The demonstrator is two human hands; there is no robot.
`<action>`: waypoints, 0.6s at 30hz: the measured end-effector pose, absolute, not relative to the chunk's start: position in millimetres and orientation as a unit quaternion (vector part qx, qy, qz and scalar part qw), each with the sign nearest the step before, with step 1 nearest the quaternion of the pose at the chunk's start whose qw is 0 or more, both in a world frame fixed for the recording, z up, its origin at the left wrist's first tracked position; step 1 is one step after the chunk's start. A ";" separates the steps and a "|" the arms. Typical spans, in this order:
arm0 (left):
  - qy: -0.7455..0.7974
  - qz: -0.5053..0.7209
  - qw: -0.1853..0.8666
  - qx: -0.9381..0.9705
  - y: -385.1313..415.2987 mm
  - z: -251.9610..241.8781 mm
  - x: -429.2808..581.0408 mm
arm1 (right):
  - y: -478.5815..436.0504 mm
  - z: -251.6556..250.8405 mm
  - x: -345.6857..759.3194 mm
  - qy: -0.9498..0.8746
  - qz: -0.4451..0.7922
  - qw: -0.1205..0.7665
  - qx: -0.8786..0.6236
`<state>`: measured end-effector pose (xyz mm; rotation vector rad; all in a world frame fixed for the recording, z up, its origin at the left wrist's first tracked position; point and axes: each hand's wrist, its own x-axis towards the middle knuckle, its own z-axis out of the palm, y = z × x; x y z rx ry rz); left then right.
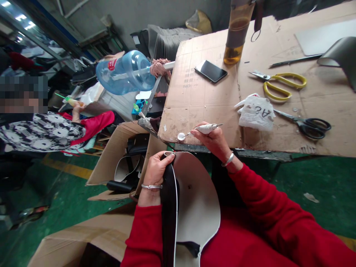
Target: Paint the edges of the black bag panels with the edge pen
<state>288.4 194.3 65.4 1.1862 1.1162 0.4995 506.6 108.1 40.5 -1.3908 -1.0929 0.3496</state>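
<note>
Cardboard bench (200, 96) w/ phone (210, 71), yellow scissors (280, 83)

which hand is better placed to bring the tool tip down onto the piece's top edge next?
Likely right. The right hand holds the white tool, tip just above that edge; the left hand is gripping the piece.

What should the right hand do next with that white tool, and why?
Probably lower the white tool in the right hand onto the top edge of the black-and-white piece: the left hand pinches that edge up, and the tool's round tip hovers just above it, not touching.
</note>
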 end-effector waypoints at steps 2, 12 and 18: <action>0.497 0.217 0.668 0.510 196.8 65.7 288.8 | 108.3 39.7 506.1 -0.477 0.154 0.611 -0.613; 0.488 0.186 0.698 0.490 206.0 58.9 297.3 | 108.8 42.3 505.8 -0.465 0.174 0.629 -0.598; 0.475 0.167 0.723 0.473 213.2 54.4 304.9 | 108.1 45.6 504.4 -0.449 0.193 0.633 -0.601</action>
